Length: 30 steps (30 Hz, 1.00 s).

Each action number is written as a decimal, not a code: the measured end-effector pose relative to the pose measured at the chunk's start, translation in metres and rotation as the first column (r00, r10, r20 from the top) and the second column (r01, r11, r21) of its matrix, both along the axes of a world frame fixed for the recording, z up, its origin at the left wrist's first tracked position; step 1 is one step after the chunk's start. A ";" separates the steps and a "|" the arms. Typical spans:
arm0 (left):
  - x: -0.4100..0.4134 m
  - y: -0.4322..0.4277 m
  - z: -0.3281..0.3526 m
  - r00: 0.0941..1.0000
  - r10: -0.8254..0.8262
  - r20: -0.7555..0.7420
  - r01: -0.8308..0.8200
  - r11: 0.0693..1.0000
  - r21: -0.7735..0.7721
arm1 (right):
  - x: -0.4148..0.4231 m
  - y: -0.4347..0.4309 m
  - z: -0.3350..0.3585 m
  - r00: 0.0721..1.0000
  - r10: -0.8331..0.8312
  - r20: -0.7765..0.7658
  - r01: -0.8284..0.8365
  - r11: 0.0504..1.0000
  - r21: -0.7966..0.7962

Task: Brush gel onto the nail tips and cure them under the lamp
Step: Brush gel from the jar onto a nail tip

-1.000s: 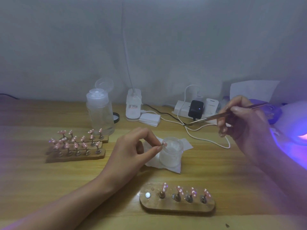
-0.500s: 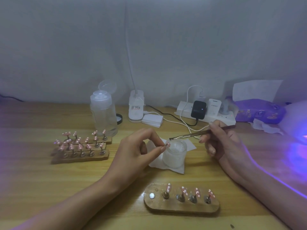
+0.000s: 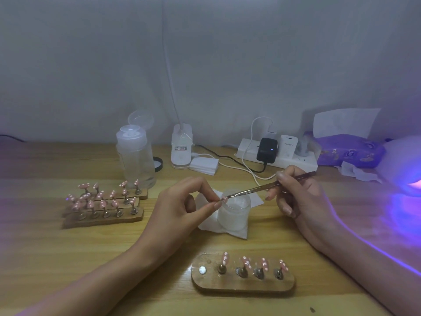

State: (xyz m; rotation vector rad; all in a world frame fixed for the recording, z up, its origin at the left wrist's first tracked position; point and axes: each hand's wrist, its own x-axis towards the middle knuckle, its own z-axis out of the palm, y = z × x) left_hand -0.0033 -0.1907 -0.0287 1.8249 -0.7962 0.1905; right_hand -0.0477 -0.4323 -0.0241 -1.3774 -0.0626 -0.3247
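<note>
Nail tip (image 3: 224, 199): your left hand (image 3: 182, 206) pinches it; brush (image 3: 262, 188) tip touches it.
Right hand (image 3: 300, 197): grips the brush.
Remaining, likely: lamp (image 3: 404, 166) cure; four tips (image 3: 246, 262) on front-edge stand (image 3: 241, 287).

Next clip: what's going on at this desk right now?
A person is brushing gel onto nail tips. The left hand pinches one pink dotted nail tip by the frosted jar, and the right hand holds a thin brush with its bristles at that tip. The near wooden holder carries four tips, with one spot bare. The lamp glows violet at the right.
</note>
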 end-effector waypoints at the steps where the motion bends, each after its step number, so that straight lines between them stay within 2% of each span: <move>1: 0.000 0.000 0.000 1.000 0.000 0.003 0.000 1.000 0.003 | 0.000 -0.002 -0.001 1.000 -0.011 0.004 0.011 1.000 0.006; 5: 0.000 0.000 0.000 1.000 0.007 0.012 -0.007 1.000 0.007 | 0.001 0.000 0.000 0.999 0.033 0.021 -0.032 0.999 -0.033; 18: -0.002 -0.001 0.003 1.000 -0.005 0.001 0.005 1.000 0.017 | -0.002 0.000 0.001 0.999 -0.025 0.026 0.025 1.000 -0.012; 20: -0.002 -0.001 0.003 1.000 -0.009 -0.010 0.009 1.000 0.011 | -0.002 0.003 0.003 0.999 0.011 0.030 -0.011 1.000 -0.024; 24: -0.002 -0.001 0.003 0.999 -0.031 -0.022 0.030 0.999 -0.019 | -0.002 0.003 0.002 0.999 -0.043 0.010 0.043 0.999 -0.016; 30: 0.000 0.000 0.000 0.994 -0.039 -0.100 0.037 0.999 -0.028 | -0.003 0.003 0.002 1.000 -0.025 0.007 0.025 0.999 -0.043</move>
